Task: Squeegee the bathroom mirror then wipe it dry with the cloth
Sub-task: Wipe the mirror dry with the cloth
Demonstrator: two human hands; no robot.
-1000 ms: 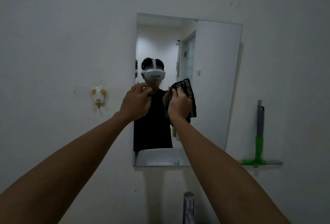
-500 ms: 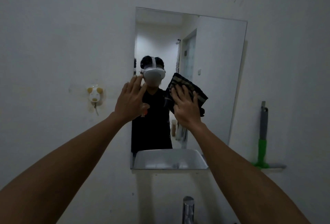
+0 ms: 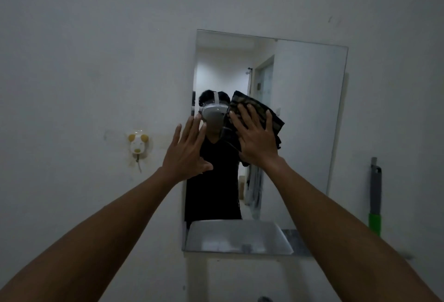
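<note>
Right hand [image 3: 258,143] presses cloth [image 3: 271,114] on mirror [image 3: 307,109]; squeegee [image 3: 375,196] right.

The mirror [image 3: 300,133] is smooth, glossy glass; the cloth [image 3: 262,111] at its centre is dark checked woven fabric (soft, matt). At three o'clock the squeegee [image 3: 375,196] looks like grey-and-green plastic. The wall [image 3: 96,37] is matt painted plaster.

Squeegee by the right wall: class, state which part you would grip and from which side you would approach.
Grip the squeegee by its upright handle, around the grey section above the green one, coming from the front with fingers wrapping sideways. It stands against the wall, so the back is blocked; its blade end is hidden behind the right forearm.
</note>
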